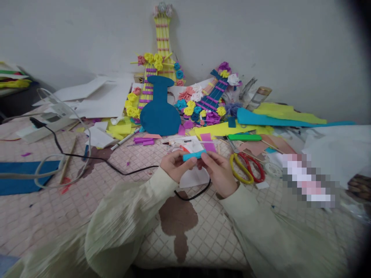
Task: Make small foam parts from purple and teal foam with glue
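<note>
My left hand [176, 166] and my right hand [219, 173] meet over the pink tiled floor [95, 200], both pinched on a small teal foam strip [193, 155] held level between them. A purple foam piece [208, 142] lies just behind the strip, on white paper. Both arms wear pale cream sleeves. The fingertips are curled around the strip's ends.
Yellow and red scissors [246, 166] lie right of my hands. A green tool [244, 137], a blue guitar-shaped foam cutout [160, 110], flower-covered foam guitars [162, 46], coloured foam sheets [278, 116] and white paper [98, 100] crowd the back. A black cable [87, 156] crosses the floor at left.
</note>
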Tool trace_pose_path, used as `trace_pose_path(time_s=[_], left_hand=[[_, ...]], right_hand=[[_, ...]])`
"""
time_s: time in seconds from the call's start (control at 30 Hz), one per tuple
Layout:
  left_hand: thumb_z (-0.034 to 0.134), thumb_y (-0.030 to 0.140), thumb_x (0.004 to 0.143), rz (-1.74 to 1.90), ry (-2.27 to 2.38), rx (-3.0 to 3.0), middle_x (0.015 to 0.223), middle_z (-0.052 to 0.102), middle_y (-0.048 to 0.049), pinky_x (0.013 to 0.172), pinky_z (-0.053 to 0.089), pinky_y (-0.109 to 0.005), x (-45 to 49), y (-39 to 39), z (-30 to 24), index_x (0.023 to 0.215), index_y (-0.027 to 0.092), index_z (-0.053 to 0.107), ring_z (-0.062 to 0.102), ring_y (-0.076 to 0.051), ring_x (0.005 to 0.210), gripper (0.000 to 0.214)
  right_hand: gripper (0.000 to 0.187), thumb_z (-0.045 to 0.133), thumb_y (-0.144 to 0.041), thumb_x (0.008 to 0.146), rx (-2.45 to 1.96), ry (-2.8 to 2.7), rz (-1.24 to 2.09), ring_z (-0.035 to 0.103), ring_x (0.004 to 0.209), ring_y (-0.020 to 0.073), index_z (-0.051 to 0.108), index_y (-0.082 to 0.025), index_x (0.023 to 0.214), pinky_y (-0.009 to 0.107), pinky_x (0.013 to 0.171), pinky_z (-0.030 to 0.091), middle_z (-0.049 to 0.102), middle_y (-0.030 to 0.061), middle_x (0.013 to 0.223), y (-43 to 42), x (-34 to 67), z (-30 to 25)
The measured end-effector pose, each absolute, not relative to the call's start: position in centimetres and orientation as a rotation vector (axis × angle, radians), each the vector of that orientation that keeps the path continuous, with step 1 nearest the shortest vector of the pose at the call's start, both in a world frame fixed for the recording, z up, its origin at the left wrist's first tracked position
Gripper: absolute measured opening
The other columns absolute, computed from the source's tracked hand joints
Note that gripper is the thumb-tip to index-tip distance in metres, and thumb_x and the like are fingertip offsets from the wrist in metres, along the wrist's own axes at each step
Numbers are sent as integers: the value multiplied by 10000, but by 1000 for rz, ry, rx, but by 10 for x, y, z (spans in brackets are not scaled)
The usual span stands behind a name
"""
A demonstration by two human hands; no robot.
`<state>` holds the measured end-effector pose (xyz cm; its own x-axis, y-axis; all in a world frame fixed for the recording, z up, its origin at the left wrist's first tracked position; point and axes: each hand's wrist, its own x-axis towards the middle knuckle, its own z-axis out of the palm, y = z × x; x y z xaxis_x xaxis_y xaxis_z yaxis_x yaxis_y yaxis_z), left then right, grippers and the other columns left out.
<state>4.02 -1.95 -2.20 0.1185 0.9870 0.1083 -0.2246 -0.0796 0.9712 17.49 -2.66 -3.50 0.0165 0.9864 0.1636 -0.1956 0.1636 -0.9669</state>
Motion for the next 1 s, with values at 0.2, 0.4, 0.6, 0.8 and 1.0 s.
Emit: trace_pose_path(time_s=[0.2,0.4,0.6,0.8,1.0], left_hand=[[661,333,628,1275,834,1126,531,595,2,511,433,-232,40,-18,-23,657,123,605,521,-94,481,219],[628,295,662,1286,891,1134,541,593,5,513,433,-217,40,-19,-21,606,125,604,519,-84,485,181],[616,280,671,1280,882,1188,541,592,3,520,431,-216,40,-18,-22,634,123,624,517,-86,492,162],[592,288,696,1273,837,1195,556,595,4,541,444,-231,40,-19,-22,664,138,633,521,-93,505,159],[590,295,695,1277,836,1187,554,585,6,544,447,-240,40,-20,-21,712,135,633,519,-95,507,167]], right_hand=[[191,577,-367,751,-915,-1082,1199,486,576,105,625,-192,691,257,562,391,565,-8,626,-26,174,-34],[207,559,-369,766,-847,-1085,1231,491,597,109,634,-186,710,259,563,385,563,0,643,-26,176,-34],[140,636,-319,702,-966,-1137,1165,465,578,97,625,-181,729,256,591,378,534,-25,608,-27,176,-34],[135,620,-323,716,-939,-1117,1168,466,587,104,619,-189,704,264,595,375,547,-18,629,-26,176,-34],[147,638,-331,695,-960,-1116,1175,464,582,106,614,-189,727,267,603,376,532,-26,599,-26,177,-35]])
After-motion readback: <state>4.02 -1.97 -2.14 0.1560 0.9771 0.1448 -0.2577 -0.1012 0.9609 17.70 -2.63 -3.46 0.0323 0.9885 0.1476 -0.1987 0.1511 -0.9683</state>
